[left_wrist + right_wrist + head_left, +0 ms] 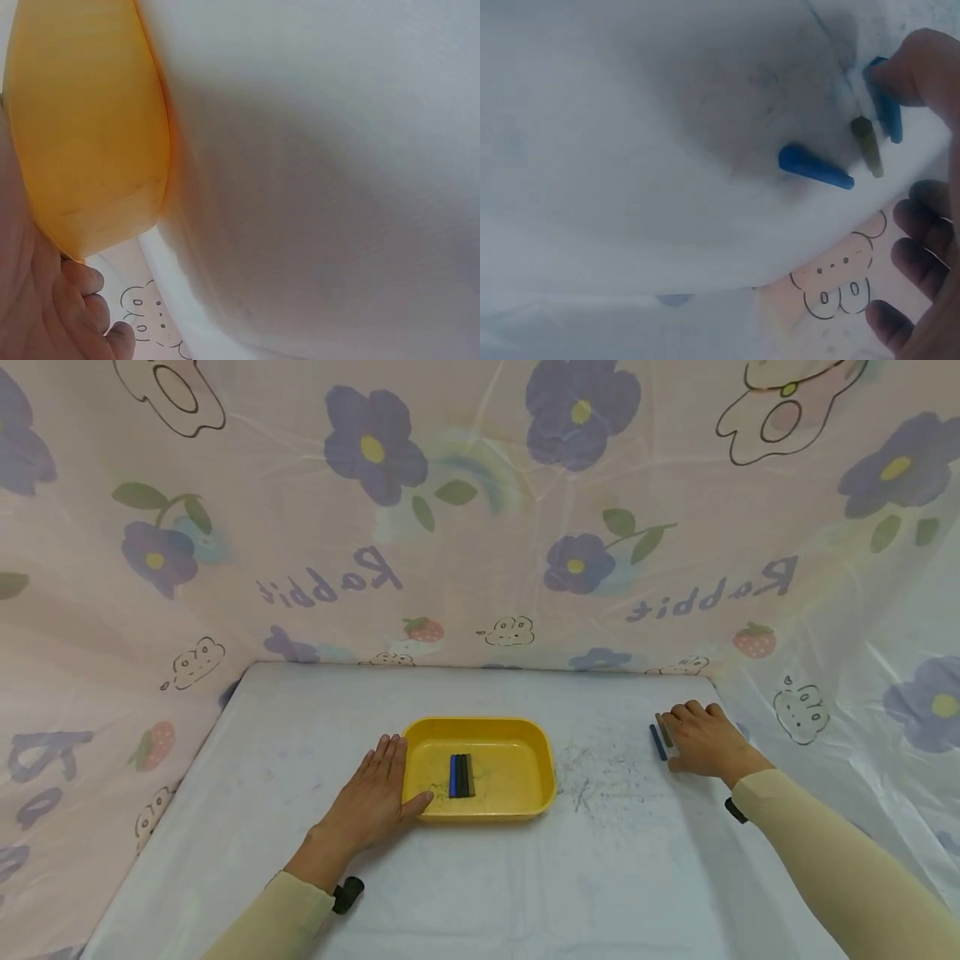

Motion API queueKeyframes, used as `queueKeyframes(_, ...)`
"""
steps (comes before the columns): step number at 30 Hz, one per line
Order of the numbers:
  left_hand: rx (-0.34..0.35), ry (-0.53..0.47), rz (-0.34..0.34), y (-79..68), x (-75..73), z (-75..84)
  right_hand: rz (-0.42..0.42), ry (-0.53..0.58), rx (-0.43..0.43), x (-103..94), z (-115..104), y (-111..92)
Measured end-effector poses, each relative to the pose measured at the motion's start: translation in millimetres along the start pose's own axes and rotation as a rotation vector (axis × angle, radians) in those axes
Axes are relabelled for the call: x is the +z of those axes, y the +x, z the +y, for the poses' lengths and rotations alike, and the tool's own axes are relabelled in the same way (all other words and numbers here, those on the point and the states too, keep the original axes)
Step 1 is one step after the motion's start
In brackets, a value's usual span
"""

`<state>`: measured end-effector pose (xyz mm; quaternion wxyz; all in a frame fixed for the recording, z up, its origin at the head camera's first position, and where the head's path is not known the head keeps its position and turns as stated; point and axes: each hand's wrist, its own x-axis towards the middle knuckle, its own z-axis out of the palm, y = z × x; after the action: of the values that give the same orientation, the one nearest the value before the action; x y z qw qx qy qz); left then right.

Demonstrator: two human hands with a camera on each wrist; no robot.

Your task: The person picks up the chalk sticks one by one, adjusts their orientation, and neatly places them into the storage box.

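Observation:
My left hand (372,799) rests with straight fingers against the left side of a yellow tray (517,774), its thumb over the near-left rim. Side by side inside the tray lie several crayons (462,776) in blue, dark and brownish tones. Over at the right of the table, my right hand (703,739) hovers by loose crayons. The right wrist view has a blue crayon (815,166), an olive crayon (868,147) and a teal crayon (889,112). My thumb overlaps the teal one's end; whether it touches cannot be told. The other fingers are bent loosely, apart from the crayons.
A white cloth (480,885) covers the table, with dark scribble marks (592,777) between the tray and the right hand. Patterned fabric (480,543) with flowers and rabbits hangs behind and at both sides, close beyond the right hand.

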<state>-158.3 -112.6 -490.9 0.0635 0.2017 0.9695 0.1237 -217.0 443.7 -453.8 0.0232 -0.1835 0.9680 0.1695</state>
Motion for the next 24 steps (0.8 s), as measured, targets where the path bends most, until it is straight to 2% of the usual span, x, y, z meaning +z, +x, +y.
queueKeyframes(3,0.0,-0.006,-0.005,0.1,0.2,0.4,-0.054,0.02,0.016,7.6,2.8,0.0)
queueKeyframes(7,-0.007,-0.001,-0.004,-0.6,-0.4,1.5,-0.082,0.027,0.008,11.2,2.6,2.6)
queueKeyframes(24,-0.006,-0.008,-0.002,-1.0,0.2,1.3,-0.162,0.081,0.005,13.4,0.5,14.8)
